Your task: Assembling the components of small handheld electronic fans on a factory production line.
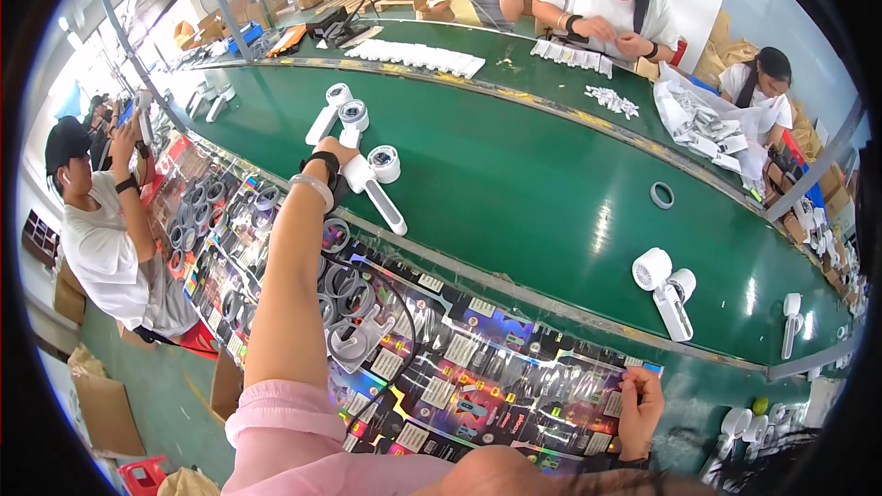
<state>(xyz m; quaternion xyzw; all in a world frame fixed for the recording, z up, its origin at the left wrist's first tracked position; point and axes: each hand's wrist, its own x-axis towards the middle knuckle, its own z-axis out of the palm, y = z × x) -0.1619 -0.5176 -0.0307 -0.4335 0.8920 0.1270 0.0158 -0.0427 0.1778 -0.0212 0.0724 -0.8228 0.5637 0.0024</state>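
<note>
My left hand [338, 152] reaches over the green conveyor belt [514, 165], its fingers closed around the handle of a white handheld fan [353, 116]. Another white fan [333, 96] lies just behind it, and a third fan [382, 165] rests to the right of my wrist, its handle pointing toward me. My right hand [640, 411] hovers or rests at the right end of the printed packages [487, 386], which cannot be told apart. Its fingers are loosely bent, and nothing shows between them.
Grey rings [344, 289] and a clear plastic piece [358, 340] lie on the packages, a black cable [412, 335] beside them. More fans [668, 294] and a grey ring [661, 195] sit on the belt. Co-workers [606, 9] sit across it; another person [101, 220] is at left.
</note>
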